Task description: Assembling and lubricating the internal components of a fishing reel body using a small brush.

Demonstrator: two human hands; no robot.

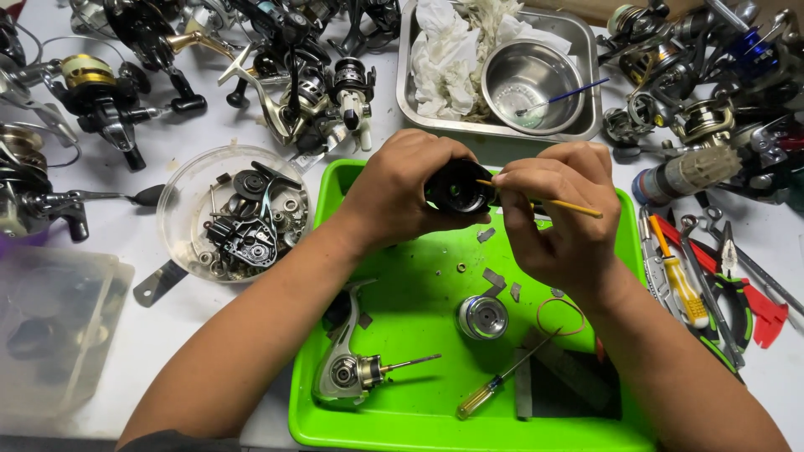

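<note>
Above the green tray's (402, 423) far edge, the left hand (402, 197) grips a black part (459, 186); the right hand (557, 213) pinches a yellow stick (553, 203), tip pointing left into it.

On your green tray (394, 418) lie a reel body (347, 368), a silver spool (482, 317) and a yellow-handled screwdriver (502, 381). A clear bowl of parts (233, 213) sits left; behind, a metal tray (578, 50) holds a steel bowl (523, 84) and rags (448, 50).
</note>
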